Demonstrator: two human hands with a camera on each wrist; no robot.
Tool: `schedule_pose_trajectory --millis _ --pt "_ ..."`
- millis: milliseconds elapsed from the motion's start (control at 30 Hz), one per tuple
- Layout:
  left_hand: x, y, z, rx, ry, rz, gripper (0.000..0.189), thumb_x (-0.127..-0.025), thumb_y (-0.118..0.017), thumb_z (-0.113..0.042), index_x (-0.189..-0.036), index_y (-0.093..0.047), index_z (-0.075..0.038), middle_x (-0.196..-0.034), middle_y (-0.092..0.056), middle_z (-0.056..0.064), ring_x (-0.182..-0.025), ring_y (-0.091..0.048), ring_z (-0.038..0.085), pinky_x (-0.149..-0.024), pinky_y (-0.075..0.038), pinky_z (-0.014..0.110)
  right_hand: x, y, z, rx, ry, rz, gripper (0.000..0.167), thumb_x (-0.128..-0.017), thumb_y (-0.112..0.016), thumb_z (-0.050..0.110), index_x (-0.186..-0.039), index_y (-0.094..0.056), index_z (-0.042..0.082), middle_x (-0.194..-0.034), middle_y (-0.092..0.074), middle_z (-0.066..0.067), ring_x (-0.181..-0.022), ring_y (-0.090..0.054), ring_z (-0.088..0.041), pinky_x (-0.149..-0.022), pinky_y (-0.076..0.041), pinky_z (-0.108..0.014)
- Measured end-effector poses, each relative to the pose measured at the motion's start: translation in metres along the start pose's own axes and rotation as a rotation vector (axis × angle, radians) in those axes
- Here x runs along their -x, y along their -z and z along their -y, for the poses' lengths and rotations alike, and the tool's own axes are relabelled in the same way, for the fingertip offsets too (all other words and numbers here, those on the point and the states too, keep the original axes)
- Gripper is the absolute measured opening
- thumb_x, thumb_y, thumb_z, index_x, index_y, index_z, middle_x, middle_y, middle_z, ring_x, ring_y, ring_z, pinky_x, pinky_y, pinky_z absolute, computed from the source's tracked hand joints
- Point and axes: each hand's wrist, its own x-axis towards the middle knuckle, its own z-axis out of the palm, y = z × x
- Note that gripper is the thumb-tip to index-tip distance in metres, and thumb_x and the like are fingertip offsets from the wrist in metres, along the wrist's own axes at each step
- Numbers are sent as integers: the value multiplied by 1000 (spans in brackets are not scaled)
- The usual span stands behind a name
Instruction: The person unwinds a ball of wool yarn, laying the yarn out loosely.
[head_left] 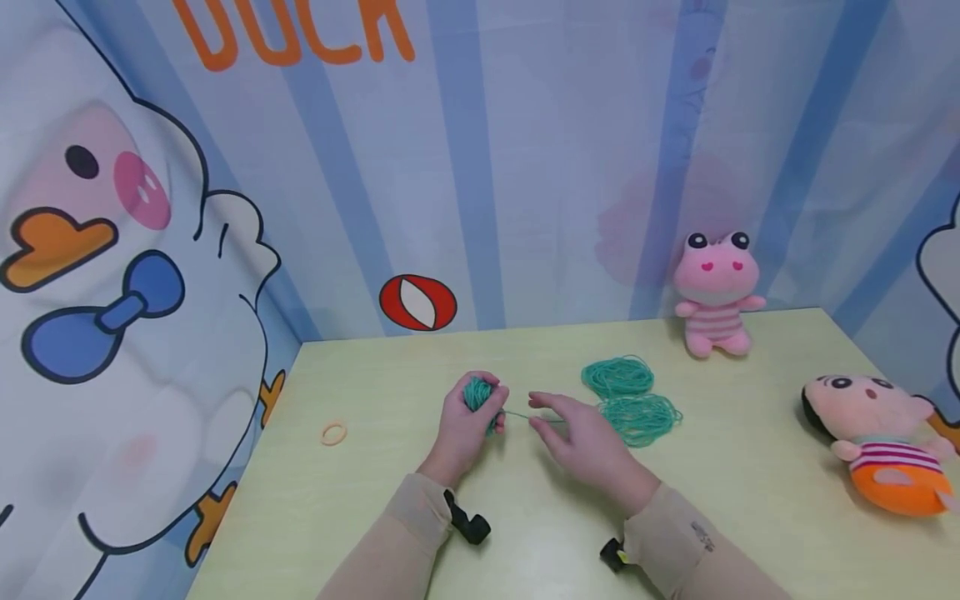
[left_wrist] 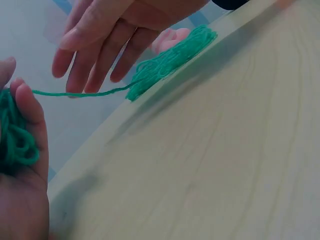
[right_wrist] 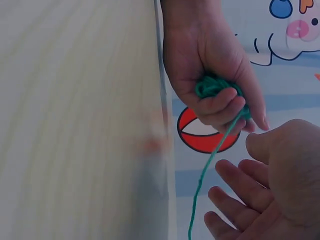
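Left hand (head_left: 459,427), far middle of the table: fingers curled round a ball of green yarn (head_left: 477,393), which is grasped in the palm, presumably so that the windings are kept from slipping loose.

Right hand (head_left: 594,452), just to the right: nothing clenched; fingers loosely spread, thumb held apart from them. Past these fingers the strand (head_left: 516,415) is led; whether it is touched by them cannot be told. The hand may be so placed for the strand to be guided.

Strand: run from the ball rightward with a slight sag, towards two bundles of the same green yarn. By which bundle it is fed cannot be told.

Far bundle (head_left: 618,377) and near bundle (head_left: 642,419): laid flat beyond the right hand, edges close together, probably so that yarn can be drawn off freely.

Orange ring (head_left: 324,437): laid by itself on the left of the table (head_left: 277,525), well apart from both hands.

Pink toy (head_left: 716,293): seated upright at the far right, against the cloth (head_left: 547,167). Doll (head_left: 896,457): laid back at the right edge. Both seem to be set aside, clear of the yarn.
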Motion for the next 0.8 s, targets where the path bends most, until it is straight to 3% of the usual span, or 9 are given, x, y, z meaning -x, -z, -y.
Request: schedule_pose_trajectory --millis 100,200,367,567,700,800 --pt "0 0 1 -1 -7 -2 34 -104 -79 -31 -126 -62 -12 -100 -66 4 -68 -63 15 -66 -61 24 -6 -11 8 24 -32 41 46 -111 -68 27 -151 -65 6 -130 -80 -8 -124 -76 -32 -107 -60 -54" --pt "1 0 0 -11 -19 -7 32 -103 -80 -31 -124 -62 -13 -96 -66 3 -65 -62 14 -65 -60 24 -9 -16 11 56 -50 38 34 -109 -71 23 -138 -75 6 -121 -83 -7 -113 -80 -28 -100 -64 -51" --pt "0 0 0 -14 -40 -20 34 -103 -80 -27 -126 -60 -11 -93 -64 1 -64 -59 15 -62 -57 24 -8 -16 7 56 -37 14 16 -106 -73 18 -116 -84 10 -116 -84 -5 -112 -80 -25 -99 -65 -47" --pt "2 0 -4 45 -17 -19 36 -109 -70 -22 -137 -53 -8 -94 -60 -1 -74 -55 17 -65 -53 25 1 -1 0 -13 -22 -53 17 -110 -69 19 -117 -82 10 -109 -82 -3 -104 -78 -19 -97 -65 -47" --pt "2 0 -4 152 -33 28 34 -111 -61 -15 -140 -50 -1 -100 -60 1 -81 -64 18 -70 -61 26 7 15 -6 -35 -31 -137 19 -110 -68 19 -118 -81 8 -103 -82 -4 -97 -76 -15 -91 -65 -45" --pt "3 0 -4 174 -49 61 29 -111 -60 -12 -137 -54 0 -103 -63 7 -85 -70 18 -77 -66 28 11 26 -14 -15 -40 -196 17 -110 -68 17 -118 -80 8 -102 -82 -3 -95 -77 -17 -86 -66 -42"
